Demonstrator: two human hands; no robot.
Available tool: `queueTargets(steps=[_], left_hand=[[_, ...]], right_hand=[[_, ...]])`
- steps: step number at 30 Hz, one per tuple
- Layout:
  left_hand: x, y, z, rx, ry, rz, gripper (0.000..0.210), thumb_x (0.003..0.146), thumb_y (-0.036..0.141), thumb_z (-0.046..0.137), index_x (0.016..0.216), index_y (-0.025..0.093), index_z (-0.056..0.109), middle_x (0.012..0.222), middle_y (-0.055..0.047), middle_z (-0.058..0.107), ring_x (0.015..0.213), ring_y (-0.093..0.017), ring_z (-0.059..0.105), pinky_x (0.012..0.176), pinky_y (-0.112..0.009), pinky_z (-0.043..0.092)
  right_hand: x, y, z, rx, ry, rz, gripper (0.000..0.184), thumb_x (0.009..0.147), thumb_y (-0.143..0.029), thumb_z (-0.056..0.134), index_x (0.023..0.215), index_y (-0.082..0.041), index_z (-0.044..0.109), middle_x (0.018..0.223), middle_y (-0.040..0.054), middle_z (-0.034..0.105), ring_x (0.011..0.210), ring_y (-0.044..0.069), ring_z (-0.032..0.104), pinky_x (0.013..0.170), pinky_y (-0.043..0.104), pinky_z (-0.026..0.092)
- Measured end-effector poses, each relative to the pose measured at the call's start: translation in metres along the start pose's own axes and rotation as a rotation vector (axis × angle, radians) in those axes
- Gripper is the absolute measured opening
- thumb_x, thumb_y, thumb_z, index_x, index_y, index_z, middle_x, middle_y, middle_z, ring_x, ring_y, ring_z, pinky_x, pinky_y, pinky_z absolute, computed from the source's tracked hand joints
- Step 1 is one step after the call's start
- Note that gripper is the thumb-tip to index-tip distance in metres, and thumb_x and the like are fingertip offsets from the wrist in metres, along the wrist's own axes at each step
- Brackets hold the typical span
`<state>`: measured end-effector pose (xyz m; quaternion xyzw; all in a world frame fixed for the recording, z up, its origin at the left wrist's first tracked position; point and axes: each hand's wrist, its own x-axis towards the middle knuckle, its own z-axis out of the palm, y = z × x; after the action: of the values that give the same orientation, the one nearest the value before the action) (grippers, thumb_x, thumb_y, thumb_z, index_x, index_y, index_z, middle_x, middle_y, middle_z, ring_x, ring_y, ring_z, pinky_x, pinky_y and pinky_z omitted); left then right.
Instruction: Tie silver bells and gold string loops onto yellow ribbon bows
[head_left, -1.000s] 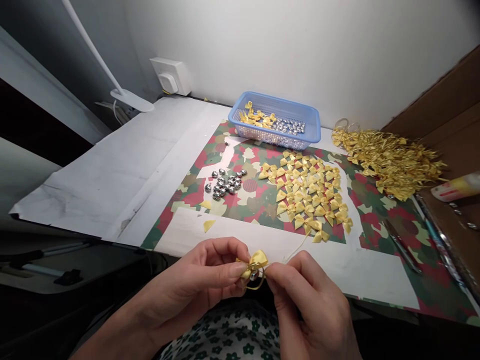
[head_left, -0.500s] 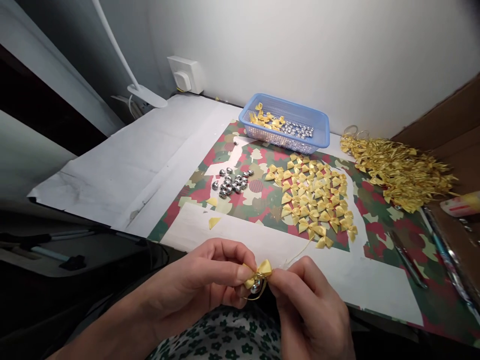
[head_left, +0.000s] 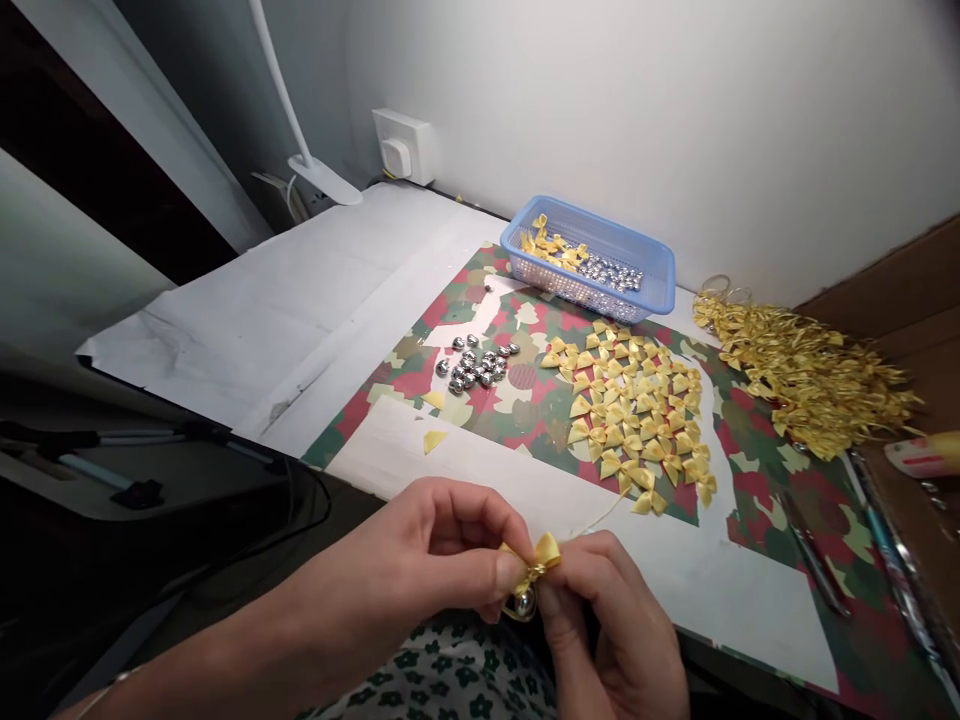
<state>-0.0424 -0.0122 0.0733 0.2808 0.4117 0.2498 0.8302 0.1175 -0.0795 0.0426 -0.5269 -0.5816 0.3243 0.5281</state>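
Note:
Between thumb and forefinger, my left hand [head_left: 457, 560] pinches a yellow ribbon bow [head_left: 547, 550] over my lap. A shiny silver bell [head_left: 525, 602] hangs under the middle of the bow, with thin yellow cord looped about it. My right hand [head_left: 611, 615] is closed at the bow's right side, its thumb and forefinger pressed against the bow and cord. A pale cord end [head_left: 600, 522] sticks out above my right knuckles. Part of the bow is covered by my left fingertips.
Several loose yellow bows [head_left: 637, 410] lie in rows on the camouflage mat [head_left: 536, 425], left of them a cluster of silver bells [head_left: 476, 370]. Behind stands a blue basket [head_left: 660, 280] with bows and bells. At right are a heap of corded bows [head_left: 817, 370] and tweezers [head_left: 814, 555].
Both hands and the bow sit slightly lower and farther right in view. My right thumb has dropped beneath the bow, and the bell shows more plainly. The camera view has shifted a little.

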Motion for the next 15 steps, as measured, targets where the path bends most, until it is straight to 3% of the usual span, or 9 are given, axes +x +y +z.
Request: queueTargets(steps=[5,15], left_hand=[[-0.002,0.003,0.002,0.114,-0.057,0.118,0.012,0.087,0.029,0.079,0.084,0.018,0.078,0.077,-0.001,0.067,0.073,-0.012,0.055,0.067,-0.017,0.046],[-0.005,0.006,0.004,0.155,-0.061,0.102,0.011,0.087,0.025,0.078,0.084,0.016,0.072,0.078,0.000,0.068,0.077,-0.012,0.058,0.071,-0.018,0.046]], right_hand=[[0.002,0.008,0.000,0.102,-0.020,-0.034,0.028,0.098,0.000,0.052,0.100,-0.024,0.067,0.087,-0.0008,0.061,0.081,0.012,0.060,0.072,0.023,0.046],[0.002,0.014,0.004,0.167,0.010,-0.032,0.025,0.097,-0.003,0.056,0.097,-0.025,0.069,0.088,-0.0010,0.063,0.079,0.012,0.059,0.071,0.023,0.045]])
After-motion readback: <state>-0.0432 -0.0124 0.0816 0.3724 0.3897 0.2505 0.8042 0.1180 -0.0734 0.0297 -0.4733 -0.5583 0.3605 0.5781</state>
